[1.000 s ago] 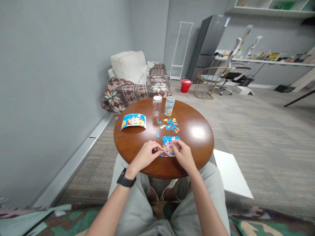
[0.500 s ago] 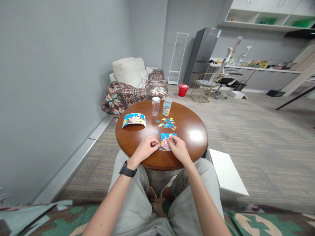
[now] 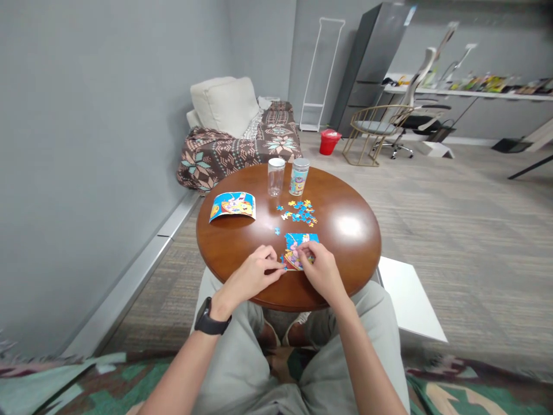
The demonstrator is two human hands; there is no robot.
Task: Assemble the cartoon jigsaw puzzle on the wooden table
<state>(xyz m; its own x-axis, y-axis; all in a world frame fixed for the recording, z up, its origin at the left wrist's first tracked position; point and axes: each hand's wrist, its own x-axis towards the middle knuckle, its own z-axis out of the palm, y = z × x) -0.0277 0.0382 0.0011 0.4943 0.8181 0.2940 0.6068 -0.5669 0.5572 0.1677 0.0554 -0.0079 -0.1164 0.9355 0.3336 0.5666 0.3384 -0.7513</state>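
A partly joined jigsaw puzzle (image 3: 298,239), blue with a pink cartoon figure, lies near the front of the round table. At its lower left corner my left hand (image 3: 254,272) pinches a small puzzle piece (image 3: 284,267), mostly covered by the fingertips. Over the puzzle's right side my right hand (image 3: 323,270) is curled, thumb and fingers drawn together on the picture; what they hold, if anything, is hidden. Beyond the puzzle lies a pile of loose puzzle pieces (image 3: 303,214), mostly blue and yellow. A single blue piece (image 3: 277,231) lies apart, left of the pile.
On the brown round table (image 3: 233,253), a curved picture card (image 3: 233,206) sits at the left. A clear jar (image 3: 275,180) with a white lid and a cartoon-printed jar (image 3: 299,178) stand at the back. A white box (image 3: 410,300) stands right of my legs.
My left fingers have straightened and come down onto the puzzle's lower left corner. The right hand stays over the puzzle's right side. The camera view has tilted down and come closer.
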